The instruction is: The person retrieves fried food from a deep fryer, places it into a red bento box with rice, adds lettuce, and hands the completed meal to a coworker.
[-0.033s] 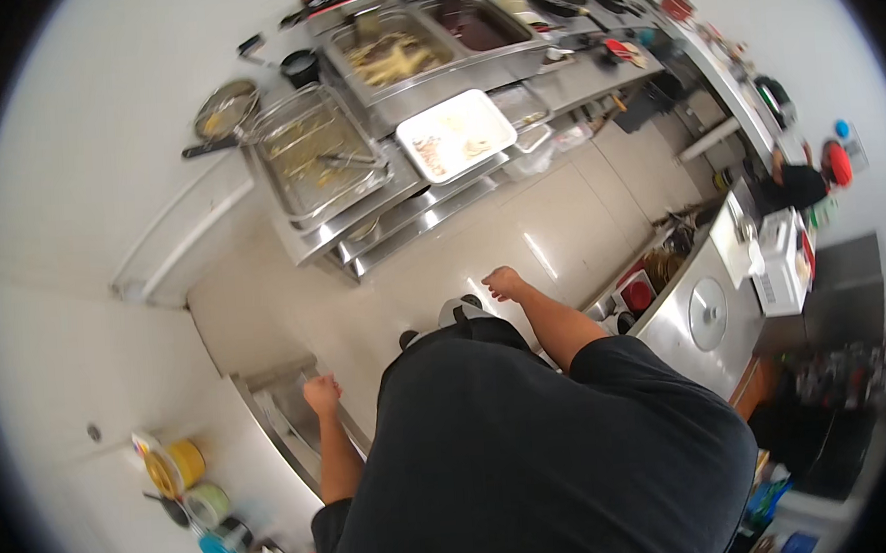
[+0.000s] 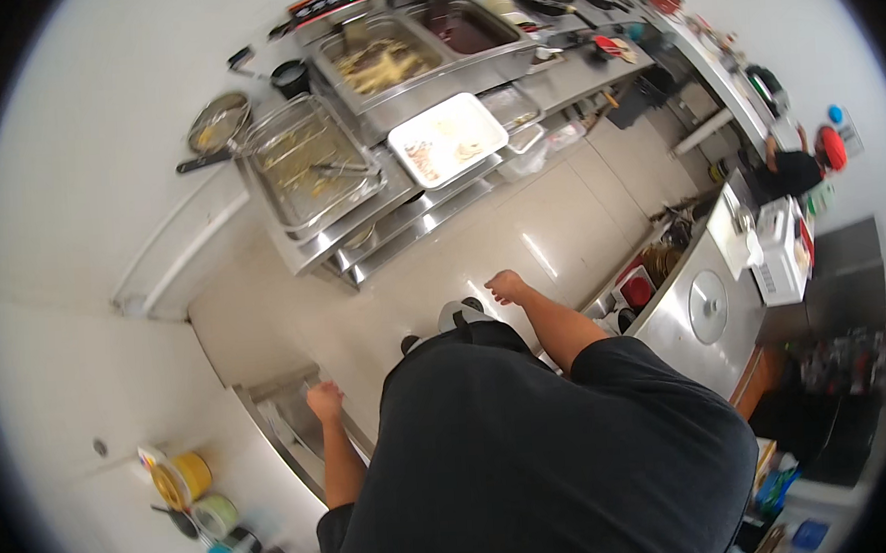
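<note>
My left hand [image 2: 324,399] hangs beside my body, its fingers loosely curled, with no object visible in it. It is nearest to the edge of the left steel counter [image 2: 290,450]. My right hand [image 2: 507,287] is held forward over the tiled floor, fingers likewise curled in and nothing showing in them. Ahead stands a double fryer [image 2: 423,77], pale food frying in its left basin and dark liquid in the right. In front of it sits a white tray [image 2: 448,141] with pieces of food. To its left lies a steel draining pan [image 2: 312,168] with tongs [image 2: 345,168] in it.
A frying pan [image 2: 221,124] rests left of the draining pan. On the right, a steel counter [image 2: 668,355] carries a round lid [image 2: 708,307] and a white appliance [image 2: 781,259]. A person in a red cap [image 2: 796,168] works beyond. Yellow tubs [image 2: 181,478] stand at lower left.
The fryer and trays sit slightly further left and up in the picture, as my view has shifted a little. Both hands keep nearly the same pose.
</note>
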The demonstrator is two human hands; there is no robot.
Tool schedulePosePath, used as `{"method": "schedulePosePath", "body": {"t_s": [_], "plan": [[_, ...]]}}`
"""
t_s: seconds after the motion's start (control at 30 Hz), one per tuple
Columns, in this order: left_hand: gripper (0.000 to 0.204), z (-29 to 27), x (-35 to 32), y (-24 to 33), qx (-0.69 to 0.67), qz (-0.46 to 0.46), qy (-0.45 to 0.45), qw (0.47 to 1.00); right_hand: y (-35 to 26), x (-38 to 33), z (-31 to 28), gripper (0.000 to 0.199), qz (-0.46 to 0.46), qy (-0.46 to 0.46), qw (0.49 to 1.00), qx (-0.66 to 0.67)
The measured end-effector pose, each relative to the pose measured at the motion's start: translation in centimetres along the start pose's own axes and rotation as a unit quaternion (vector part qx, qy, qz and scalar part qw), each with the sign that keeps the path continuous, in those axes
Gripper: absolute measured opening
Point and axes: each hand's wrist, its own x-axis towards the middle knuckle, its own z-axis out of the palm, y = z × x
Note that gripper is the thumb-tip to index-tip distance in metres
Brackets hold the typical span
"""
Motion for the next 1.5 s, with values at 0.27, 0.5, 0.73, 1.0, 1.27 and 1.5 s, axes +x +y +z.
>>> {"method": "schedulePosePath", "body": {"t_s": [0.27,0.5,0.73,1.0,1.27,1.5], "plan": [[0.019,0.9,1.6,-1.6,0.085,0.012,-0.01,0.996,8.1,-2.4,-3.5,0.033,0.06,0.08,0.993,0.059],[0.023,2.5,3.0,-0.6,0.074,-0.034,-0.171,0.982,9.3,-3.8,-3.8,0.033,0.039,0.064,0.992,0.104],[0.067,10.2,2.0,9.8,-0.108,-0.131,-0.349,0.922,6.3,-6.6,-3.5,0.045,-0.032,-0.084,0.901,0.425],[0.088,21.2,-5.5,23.5,-0.167,-0.109,-0.499,0.843,-0.2,-9.0,-3.8,0.092,-0.129,-0.168,0.822,0.529],[0.097,31.5,-10.2,26.7,-0.277,-0.084,-0.53,0.797,-9.3,-21.7,-5.6,0.079,-0.523,0.123,0.84,0.075],[0.098,36.5,-17.0,37.3,-0.316,-0.243,-0.578,0.712,-6.5,-19.3,-14.6,0.072,-0.639,0.318,0.7,0.029]]}}
